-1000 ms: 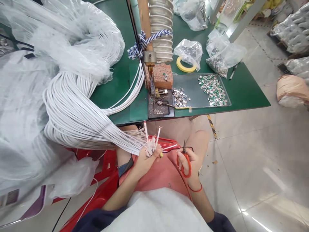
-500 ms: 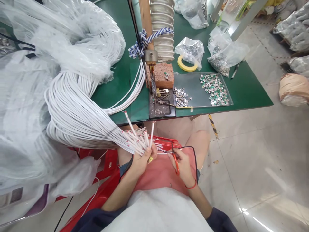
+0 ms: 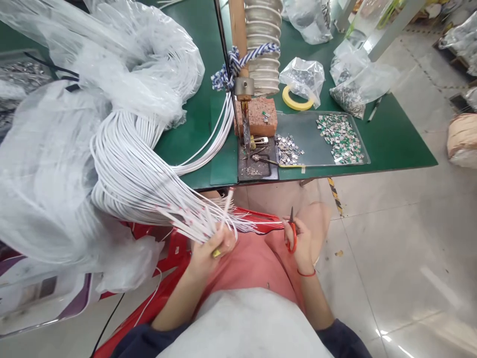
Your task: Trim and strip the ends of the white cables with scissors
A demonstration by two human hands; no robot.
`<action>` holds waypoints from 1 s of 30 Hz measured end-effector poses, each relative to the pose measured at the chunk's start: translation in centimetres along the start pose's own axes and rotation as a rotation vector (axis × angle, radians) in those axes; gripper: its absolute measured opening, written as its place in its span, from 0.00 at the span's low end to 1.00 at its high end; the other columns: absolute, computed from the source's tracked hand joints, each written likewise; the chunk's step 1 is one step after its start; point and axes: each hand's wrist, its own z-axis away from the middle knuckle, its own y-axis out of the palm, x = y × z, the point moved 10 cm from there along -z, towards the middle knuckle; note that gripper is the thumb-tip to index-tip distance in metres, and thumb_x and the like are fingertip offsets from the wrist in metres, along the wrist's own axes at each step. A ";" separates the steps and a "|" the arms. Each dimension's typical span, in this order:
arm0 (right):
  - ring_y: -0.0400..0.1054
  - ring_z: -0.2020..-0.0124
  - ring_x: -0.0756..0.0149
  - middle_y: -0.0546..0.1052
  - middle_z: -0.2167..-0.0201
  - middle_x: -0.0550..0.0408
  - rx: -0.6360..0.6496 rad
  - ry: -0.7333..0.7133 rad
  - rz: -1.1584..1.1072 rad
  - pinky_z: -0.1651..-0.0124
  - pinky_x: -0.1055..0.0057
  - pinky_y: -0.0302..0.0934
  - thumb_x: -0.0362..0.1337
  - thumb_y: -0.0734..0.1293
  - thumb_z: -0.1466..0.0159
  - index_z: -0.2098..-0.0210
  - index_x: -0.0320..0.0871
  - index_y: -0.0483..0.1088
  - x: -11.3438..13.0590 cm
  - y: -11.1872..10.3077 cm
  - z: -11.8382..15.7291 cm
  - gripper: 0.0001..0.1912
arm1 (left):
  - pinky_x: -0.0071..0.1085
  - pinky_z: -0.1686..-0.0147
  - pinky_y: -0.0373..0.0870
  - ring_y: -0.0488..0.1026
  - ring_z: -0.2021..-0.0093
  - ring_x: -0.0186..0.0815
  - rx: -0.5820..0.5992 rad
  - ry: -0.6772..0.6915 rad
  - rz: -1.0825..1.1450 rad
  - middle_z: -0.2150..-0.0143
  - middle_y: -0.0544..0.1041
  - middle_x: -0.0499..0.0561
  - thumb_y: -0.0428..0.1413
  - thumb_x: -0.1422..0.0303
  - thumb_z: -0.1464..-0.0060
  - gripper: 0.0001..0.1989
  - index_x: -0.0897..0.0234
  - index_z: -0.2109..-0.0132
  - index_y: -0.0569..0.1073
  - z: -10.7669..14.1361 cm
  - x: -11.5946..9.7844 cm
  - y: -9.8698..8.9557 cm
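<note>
over your lap (image 3: 242,266), left hand (image 3: 211,249) clasping white cables (image 3: 199,224) and right hand (image 3: 302,242) gripping the scissors (image 3: 294,239), steer the blades (image 3: 291,214) clear of the outstretched strand (image 3: 266,223).

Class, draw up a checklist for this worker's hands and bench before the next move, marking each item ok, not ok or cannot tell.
1. Left hand grips the bundle of cable ends: ok.
2. Right hand holds the red-handled scissors: ok.
3. A single white wire reaches the right hand's fingers: ok.
4. All other wires gathered in: not ok, loose strands fan out beside the left hand.
5. Soldering iron cold: cannot tell, heat does not show.
6. Tray of small parts lies on the green table, apart from both hands: ok.
</note>
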 end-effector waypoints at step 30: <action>0.57 0.75 0.68 0.60 0.80 0.62 0.167 -0.186 -0.145 0.67 0.69 0.55 0.37 0.64 0.37 0.67 0.44 0.69 5.1 1.6 3.8 0.04 | 0.24 0.79 0.51 0.50 0.80 0.26 0.318 0.124 -0.731 0.83 0.56 0.41 0.51 0.73 0.45 0.17 0.65 0.81 0.60 -0.2 3.1 6.0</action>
